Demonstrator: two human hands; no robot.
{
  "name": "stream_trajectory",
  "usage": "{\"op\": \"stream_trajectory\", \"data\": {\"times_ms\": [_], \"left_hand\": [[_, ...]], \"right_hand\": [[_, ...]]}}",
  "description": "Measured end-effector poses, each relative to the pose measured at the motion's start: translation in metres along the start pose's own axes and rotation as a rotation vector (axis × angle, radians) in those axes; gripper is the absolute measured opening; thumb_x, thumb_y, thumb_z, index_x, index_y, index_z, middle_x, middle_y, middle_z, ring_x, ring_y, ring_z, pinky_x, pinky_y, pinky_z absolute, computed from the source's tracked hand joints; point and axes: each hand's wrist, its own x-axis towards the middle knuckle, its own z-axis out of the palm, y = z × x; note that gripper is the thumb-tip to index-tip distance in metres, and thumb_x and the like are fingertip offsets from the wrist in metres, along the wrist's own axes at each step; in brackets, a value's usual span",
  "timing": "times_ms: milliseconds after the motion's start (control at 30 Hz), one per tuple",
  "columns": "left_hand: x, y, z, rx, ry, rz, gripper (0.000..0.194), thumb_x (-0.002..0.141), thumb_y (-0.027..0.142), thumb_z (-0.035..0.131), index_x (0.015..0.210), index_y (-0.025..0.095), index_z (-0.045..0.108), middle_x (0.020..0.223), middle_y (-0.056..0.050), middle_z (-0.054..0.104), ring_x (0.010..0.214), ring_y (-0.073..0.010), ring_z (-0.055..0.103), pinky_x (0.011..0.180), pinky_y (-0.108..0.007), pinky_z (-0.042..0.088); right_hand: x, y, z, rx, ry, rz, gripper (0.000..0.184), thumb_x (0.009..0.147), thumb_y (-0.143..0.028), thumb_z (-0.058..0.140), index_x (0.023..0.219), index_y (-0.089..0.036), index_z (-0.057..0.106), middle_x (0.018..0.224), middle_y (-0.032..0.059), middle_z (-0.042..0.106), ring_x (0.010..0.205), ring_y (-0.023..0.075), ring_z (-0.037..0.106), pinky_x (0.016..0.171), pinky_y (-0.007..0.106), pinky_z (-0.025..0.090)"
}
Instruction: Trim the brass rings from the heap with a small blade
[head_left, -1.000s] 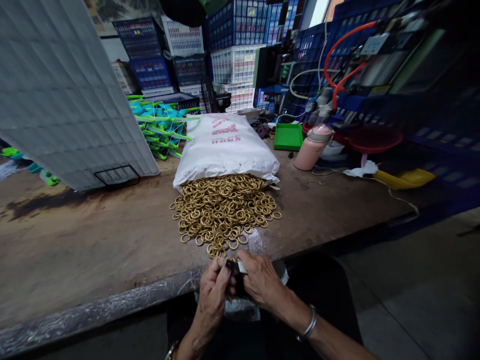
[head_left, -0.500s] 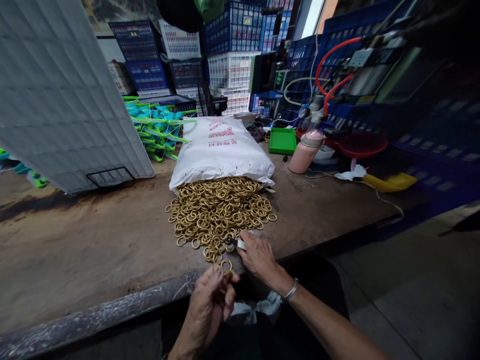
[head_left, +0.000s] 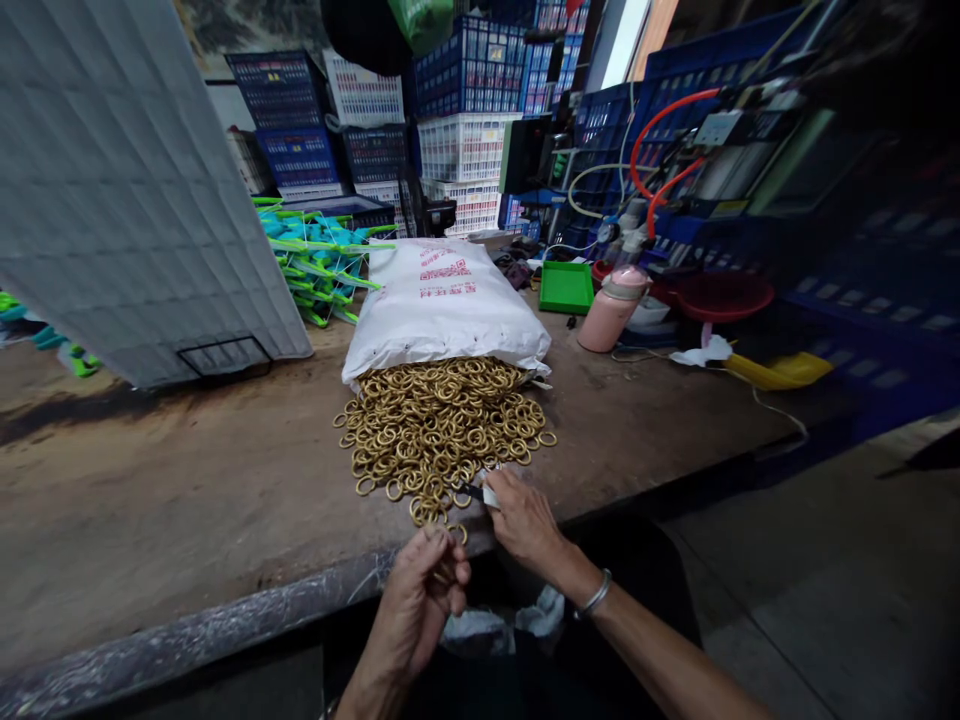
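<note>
A heap of gold-coloured rings (head_left: 439, 430) spills over the table from the mouth of a white sack (head_left: 450, 325). At the table's front edge my left hand (head_left: 420, 595) is closed, with a gold ring (head_left: 461, 534) sticking out at its fingertips. Whether more rings lie in that palm is hard to make out. My right hand (head_left: 529, 525) grips a small tool with a dark tip and white handle (head_left: 474, 492). Its tip points left, at the near edge of the heap, and the exact kind of tool is unclear.
Left stands a tall pale ribbed panel (head_left: 150, 200), with green and blue plastic pieces (head_left: 322, 260) behind it. Beyond the heap on the right are a green tray (head_left: 566, 288), a pink bottle (head_left: 611, 310) and a yellow scoop-like piece (head_left: 780, 370). Stacked crates (head_left: 465, 145) fill the back.
My right hand and its tool have shifted slightly right. The left fingers have closed more tightly, and the ring at their tips now sits lower and tilted.
</note>
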Motion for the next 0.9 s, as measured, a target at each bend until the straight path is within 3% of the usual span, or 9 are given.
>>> {"op": "stream_trajectory", "data": {"times_ms": [67, 167, 300, 567, 900], "left_hand": [[0.003, -0.001, 0.000, 0.143, 0.032, 0.097, 0.024, 0.071, 0.033, 0.065, 0.084, 0.016, 0.054, 0.066, 0.001, 0.055, 0.050, -0.0079, 0.049, 0.036, -0.015, 0.034], [0.008, -0.003, -0.001, 0.354, 0.094, 0.204, 0.037, 0.072, 0.039, 0.062, 0.100, 0.017, 0.050, 0.060, 0.004, 0.053, 0.045, -0.0078, 0.046, 0.034, -0.015, 0.034], [0.011, -0.002, -0.003, 0.519, 0.079, 0.209, 0.034, 0.073, 0.043, 0.058, 0.094, 0.016, 0.054, 0.053, 0.006, 0.048, 0.037, -0.0045, 0.037, 0.032, -0.014, 0.029], [0.006, 0.002, 0.000, 0.539, 0.179, 0.182, 0.032, 0.067, 0.047, 0.061, 0.077, 0.017, 0.053, 0.050, 0.007, 0.048, 0.035, -0.0034, 0.036, 0.033, -0.013, 0.026], [0.008, 0.000, -0.001, 0.548, 0.076, 0.122, 0.035, 0.069, 0.050, 0.058, 0.068, 0.017, 0.050, 0.050, 0.006, 0.048, 0.034, -0.0035, 0.036, 0.032, -0.014, 0.025]], "right_hand": [[-0.002, -0.003, -0.003, 0.194, -0.019, -0.021, 0.010, 0.080, -0.014, 0.040, 0.077, -0.018, 0.048, 0.075, 0.0015, 0.053, 0.069, 0.0133, 0.047, 0.062, 0.023, 0.032], [-0.006, -0.012, -0.010, 0.502, -0.111, -0.042, 0.019, 0.085, -0.028, 0.038, 0.070, -0.018, 0.044, 0.064, -0.0028, 0.047, 0.060, 0.0107, 0.042, 0.056, 0.022, 0.032], [-0.012, -0.025, -0.015, 0.754, -0.221, -0.062, 0.019, 0.083, -0.030, 0.042, 0.070, -0.017, 0.046, 0.063, -0.0039, 0.046, 0.060, 0.0096, 0.042, 0.057, 0.021, 0.033], [-0.013, -0.030, -0.006, 0.755, -0.191, 0.030, 0.021, 0.082, -0.034, 0.043, 0.071, -0.017, 0.049, 0.061, -0.0046, 0.045, 0.058, 0.0090, 0.040, 0.054, 0.020, 0.032], [-0.009, -0.027, 0.005, 0.854, -0.182, 0.050, 0.028, 0.082, -0.043, 0.045, 0.070, -0.017, 0.049, 0.057, -0.0042, 0.048, 0.055, 0.0092, 0.043, 0.052, 0.020, 0.034]]}}
